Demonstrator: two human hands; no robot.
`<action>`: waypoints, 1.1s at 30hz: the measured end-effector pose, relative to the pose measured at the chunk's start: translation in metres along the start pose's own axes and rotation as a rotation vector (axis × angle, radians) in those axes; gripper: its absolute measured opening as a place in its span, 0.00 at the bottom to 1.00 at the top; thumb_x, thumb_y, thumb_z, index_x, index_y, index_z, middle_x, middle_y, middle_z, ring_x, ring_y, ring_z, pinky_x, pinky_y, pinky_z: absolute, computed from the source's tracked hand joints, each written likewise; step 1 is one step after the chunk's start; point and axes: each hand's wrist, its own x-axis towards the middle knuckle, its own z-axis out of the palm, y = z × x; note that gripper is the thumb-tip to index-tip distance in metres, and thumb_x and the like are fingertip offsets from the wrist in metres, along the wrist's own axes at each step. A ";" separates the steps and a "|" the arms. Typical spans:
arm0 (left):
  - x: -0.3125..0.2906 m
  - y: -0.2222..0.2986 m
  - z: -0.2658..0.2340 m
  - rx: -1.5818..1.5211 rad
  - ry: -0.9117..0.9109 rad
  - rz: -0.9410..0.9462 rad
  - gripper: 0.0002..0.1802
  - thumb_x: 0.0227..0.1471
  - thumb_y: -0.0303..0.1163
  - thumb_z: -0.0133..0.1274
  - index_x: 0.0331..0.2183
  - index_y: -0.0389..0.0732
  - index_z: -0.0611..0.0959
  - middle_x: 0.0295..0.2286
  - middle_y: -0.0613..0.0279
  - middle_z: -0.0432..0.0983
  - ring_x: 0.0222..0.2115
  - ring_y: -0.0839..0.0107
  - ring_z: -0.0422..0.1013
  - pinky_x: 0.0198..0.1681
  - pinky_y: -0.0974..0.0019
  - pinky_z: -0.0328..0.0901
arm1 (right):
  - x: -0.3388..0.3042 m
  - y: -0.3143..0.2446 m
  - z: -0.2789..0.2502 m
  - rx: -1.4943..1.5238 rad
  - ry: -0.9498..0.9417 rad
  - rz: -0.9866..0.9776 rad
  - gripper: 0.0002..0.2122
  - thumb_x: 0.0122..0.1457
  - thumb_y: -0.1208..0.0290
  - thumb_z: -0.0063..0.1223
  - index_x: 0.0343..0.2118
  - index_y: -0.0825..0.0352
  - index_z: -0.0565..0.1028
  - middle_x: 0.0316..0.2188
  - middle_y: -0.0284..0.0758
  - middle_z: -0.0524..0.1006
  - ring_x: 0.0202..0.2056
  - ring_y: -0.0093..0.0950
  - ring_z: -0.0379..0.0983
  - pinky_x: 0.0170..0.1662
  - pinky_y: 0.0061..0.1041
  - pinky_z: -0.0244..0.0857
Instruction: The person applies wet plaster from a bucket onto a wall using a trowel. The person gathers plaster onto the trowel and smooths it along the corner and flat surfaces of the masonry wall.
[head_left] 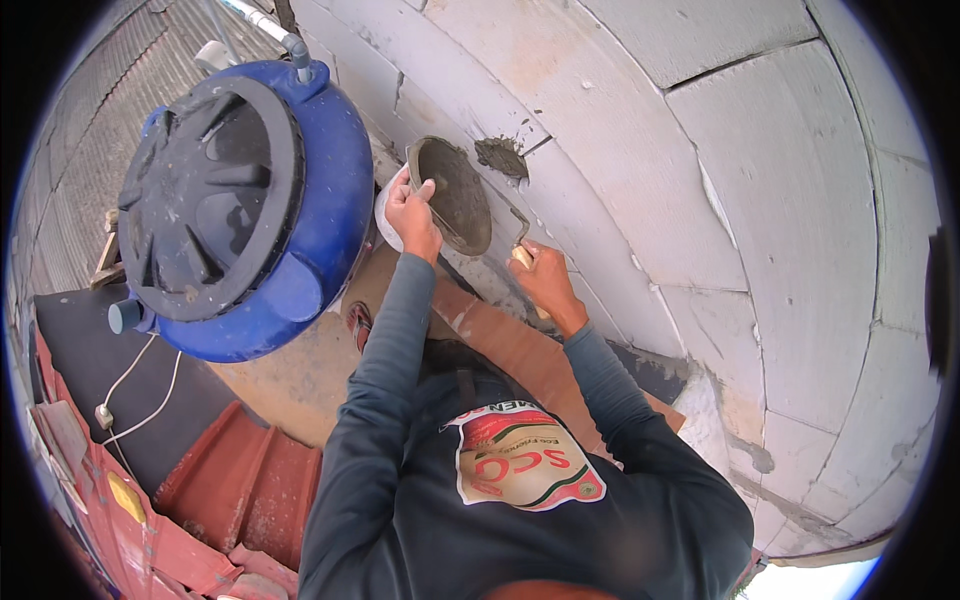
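My left hand grips the rim of a pale bucket, thumb over the edge, tilting its mouth toward the wall. Wet grey mortar coats the inside. In my right hand is a trowel, fingers closed round its wooden handle. Its bent metal neck rises beside the bucket's right rim; the blade is hard to make out there. Just beyond the bucket, a rough dab of grey mortar sticks to the pale block wall, near a dark joint between blocks.
A big blue tank with a black lid stands close on my left, a pipe at its top. Red roofing sheets and a white cable lie at lower left. A sandalled foot shows below my left forearm.
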 end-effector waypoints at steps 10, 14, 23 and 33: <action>0.017 -0.014 -0.024 -0.035 -0.007 0.063 0.10 0.46 0.08 0.53 0.30 0.32 0.77 0.52 0.53 0.74 0.42 0.68 0.75 0.49 0.65 0.69 | 0.055 0.027 0.072 -0.174 0.059 0.052 0.12 0.52 0.71 0.57 0.34 0.76 0.76 0.33 0.58 0.78 0.38 0.55 0.76 0.43 0.50 0.69; 0.023 -0.014 -0.022 -0.063 -0.015 0.005 0.18 0.46 0.08 0.52 0.42 0.27 0.80 0.49 0.55 0.76 0.41 0.70 0.76 0.48 0.68 0.68 | 0.054 0.016 0.083 0.074 0.217 0.036 0.21 0.54 0.68 0.60 0.45 0.81 0.77 0.30 0.56 0.80 0.31 0.47 0.79 0.38 0.41 0.71; 0.007 0.001 -0.004 -0.053 -0.022 0.004 0.28 0.46 0.08 0.53 0.52 0.27 0.75 0.40 0.59 0.80 0.38 0.73 0.75 0.47 0.70 0.68 | 0.030 0.016 0.010 0.427 0.080 0.256 0.20 0.54 0.67 0.65 0.46 0.78 0.78 0.26 0.40 0.80 0.22 0.23 0.73 0.27 0.25 0.68; 0.003 0.003 0.002 -0.022 0.024 0.015 0.29 0.46 0.08 0.53 0.53 0.24 0.72 0.46 0.56 0.77 0.45 0.69 0.73 0.53 0.68 0.66 | -0.005 0.018 -0.018 0.376 0.070 0.179 0.24 0.53 0.68 0.66 0.49 0.79 0.77 0.34 0.44 0.82 0.25 0.25 0.76 0.30 0.26 0.70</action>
